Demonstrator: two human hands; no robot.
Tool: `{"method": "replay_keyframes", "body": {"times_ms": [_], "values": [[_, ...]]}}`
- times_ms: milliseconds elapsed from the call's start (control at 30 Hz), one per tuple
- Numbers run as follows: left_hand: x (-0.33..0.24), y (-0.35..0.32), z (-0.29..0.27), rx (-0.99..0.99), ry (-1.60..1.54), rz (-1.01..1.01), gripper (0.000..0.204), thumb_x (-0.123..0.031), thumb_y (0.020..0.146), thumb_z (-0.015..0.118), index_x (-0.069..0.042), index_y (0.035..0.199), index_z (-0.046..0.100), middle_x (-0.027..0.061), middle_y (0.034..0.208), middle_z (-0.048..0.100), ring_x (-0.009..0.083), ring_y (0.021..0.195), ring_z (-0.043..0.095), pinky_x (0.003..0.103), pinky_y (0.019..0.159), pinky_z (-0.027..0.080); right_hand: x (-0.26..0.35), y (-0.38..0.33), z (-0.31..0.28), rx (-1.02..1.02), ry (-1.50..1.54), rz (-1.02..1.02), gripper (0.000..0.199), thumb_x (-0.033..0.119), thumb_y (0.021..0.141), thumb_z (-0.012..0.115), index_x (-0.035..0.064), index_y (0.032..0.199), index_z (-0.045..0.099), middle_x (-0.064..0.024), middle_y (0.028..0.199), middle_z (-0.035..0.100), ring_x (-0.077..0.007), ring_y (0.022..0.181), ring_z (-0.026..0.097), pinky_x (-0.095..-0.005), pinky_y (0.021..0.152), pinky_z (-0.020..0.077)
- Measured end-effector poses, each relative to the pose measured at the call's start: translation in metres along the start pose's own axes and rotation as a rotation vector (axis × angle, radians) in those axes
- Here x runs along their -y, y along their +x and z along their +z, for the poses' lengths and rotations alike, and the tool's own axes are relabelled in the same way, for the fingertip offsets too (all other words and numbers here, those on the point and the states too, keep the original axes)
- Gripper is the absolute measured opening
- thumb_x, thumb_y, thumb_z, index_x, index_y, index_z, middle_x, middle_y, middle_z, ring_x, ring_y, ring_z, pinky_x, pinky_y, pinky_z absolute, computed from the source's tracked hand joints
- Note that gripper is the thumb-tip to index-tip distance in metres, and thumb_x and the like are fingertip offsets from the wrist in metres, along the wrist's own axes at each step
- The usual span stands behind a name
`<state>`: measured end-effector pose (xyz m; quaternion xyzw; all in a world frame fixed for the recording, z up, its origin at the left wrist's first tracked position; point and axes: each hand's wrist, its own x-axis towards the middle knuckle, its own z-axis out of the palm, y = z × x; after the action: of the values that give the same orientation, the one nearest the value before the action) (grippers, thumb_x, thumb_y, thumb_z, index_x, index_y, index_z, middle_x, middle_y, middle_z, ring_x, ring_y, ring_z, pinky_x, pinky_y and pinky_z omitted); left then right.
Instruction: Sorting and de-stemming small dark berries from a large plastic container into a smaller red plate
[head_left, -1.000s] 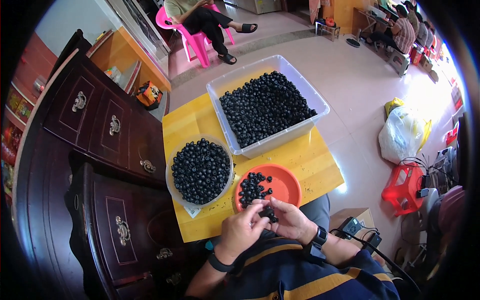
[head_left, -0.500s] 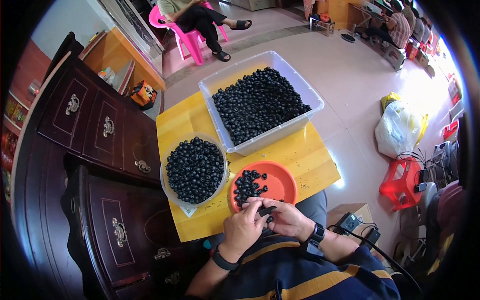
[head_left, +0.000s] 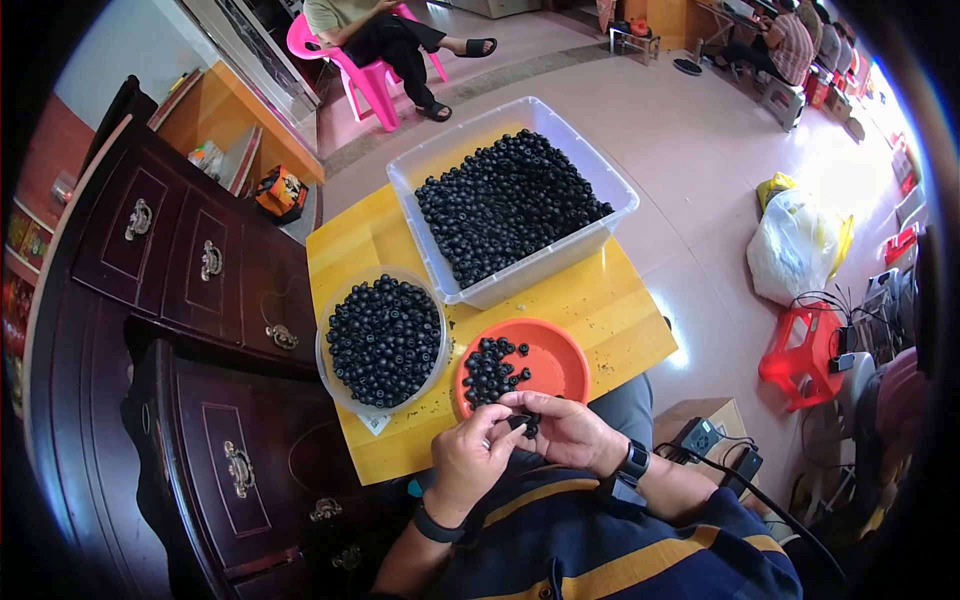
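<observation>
Black round beads (head_left: 518, 423) are what both hands work on, low centre of the frame, just at the near rim of the orange dish (head_left: 556, 362). Left hand (head_left: 472, 458) and right hand (head_left: 568, 432) are together, fingertips meeting, pinched on one or two small black pieces (exact count too small to tell). Orange dish sits lower centre on the yellow table (head_left: 600, 300) and holds a small loose heap of the same beads on its left half. Round clear tub (head_left: 382, 338) just left of the dish, nearly full of beads. Big clear rectangular bin (head_left: 510, 200) in the upper centre, heaped with many more. Dark wooden cabinet (head_left: 190, 330) fills the left side. Pink plastic chair (head_left: 370, 60) with a seated person at the top, white bag (head_left: 795, 250) on the floor at right. Judged step: handling single beads picked from the dish, mid-way through a piece. Next move likely calls for a fine fingertip grip and a short reach to the dish or tub, without knocking the heap.
</observation>
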<state>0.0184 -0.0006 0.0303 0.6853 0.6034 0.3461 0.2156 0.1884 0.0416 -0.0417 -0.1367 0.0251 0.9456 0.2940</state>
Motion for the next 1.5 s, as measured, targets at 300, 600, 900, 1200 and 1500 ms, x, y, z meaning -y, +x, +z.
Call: {"method": "replay_keyframes", "body": {"times_ms": [300, 600, 900, 1200, 1500], "values": [[0.000, 0.003, -0.006, 0.017, -0.056, 0.042, 0.025, -0.010, 0.080, 0.081, -0.007, 0.101, 0.068, 0.0086, 0.070, 0.067, 0.0209, 0.061, 0.067, 0.032, 0.057, 0.052, -0.001, -0.002, -0.002, 0.063, -0.228, 0.009, 0.021, 0.022, 0.103, 0.060, 0.0078, 0.118, 0.062, -0.0005, 0.106, 0.068, -0.0085, 0.090, 0.067, -0.0230, 0.078, 0.0570], [-0.005, 0.005, -0.002, 0.002, -0.342, -0.013, 0.017, -0.002, 0.088, 0.074, 0.000, 0.103, 0.068, 0.0048, 0.073, 0.071, 0.0084, 0.064, 0.066, 0.024, 0.059, 0.051, 0.000, 0.000, 0.014, 0.078, -0.103, 0.075, 0.025, 0.023, 0.102, 0.060, 0.0069, 0.121, 0.062, -0.0012, 0.105, 0.065, -0.0067, 0.083, 0.063, -0.0224, 0.076, 0.0556], [0.006, 0.001, 0.000, 0.036, -0.403, -0.042, 0.015, -0.003, 0.091, 0.070, 0.002, 0.105, 0.067, 0.0050, 0.077, 0.073, 0.0089, 0.068, 0.068, 0.023, 0.062, 0.053, -0.001, -0.001, 0.016, 0.062, -0.102, 0.047, 0.013, 0.022, 0.102, 0.062, 0.0090, 0.105, 0.061, 0.0006, 0.092, 0.063, -0.0066, 0.079, 0.061, -0.0208, 0.072, 0.0549], [0.010, 0.003, -0.003, 0.171, -0.809, -0.292, 0.007, -0.003, 0.095, 0.066, 0.001, 0.101, 0.065, -0.0004, 0.080, 0.066, 0.0044, 0.068, 0.059, 0.020, 0.062, 0.048, -0.002, -0.002, 0.009, 0.116, -0.089, 0.037, 0.013, 0.022, 0.101, 0.062, 0.0101, 0.096, 0.062, 0.0035, 0.084, 0.059, -0.0046, 0.074, 0.058, -0.0194, 0.065, 0.0509], [0.014, 0.003, -0.009, 0.118, -0.576, -0.163, 0.017, -0.013, 0.092, 0.073, -0.001, 0.098, 0.064, -0.0003, 0.074, 0.064, 0.0052, 0.065, 0.057, 0.022, 0.059, 0.047, 0.001, -0.005, 0.017, 0.082, -0.039, 0.037, 0.012, 0.021, 0.099, 0.065, 0.0095, 0.103, 0.063, 0.0001, 0.088, 0.060, -0.0068, 0.072, 0.058, -0.0207, 0.064, 0.0516]]}}
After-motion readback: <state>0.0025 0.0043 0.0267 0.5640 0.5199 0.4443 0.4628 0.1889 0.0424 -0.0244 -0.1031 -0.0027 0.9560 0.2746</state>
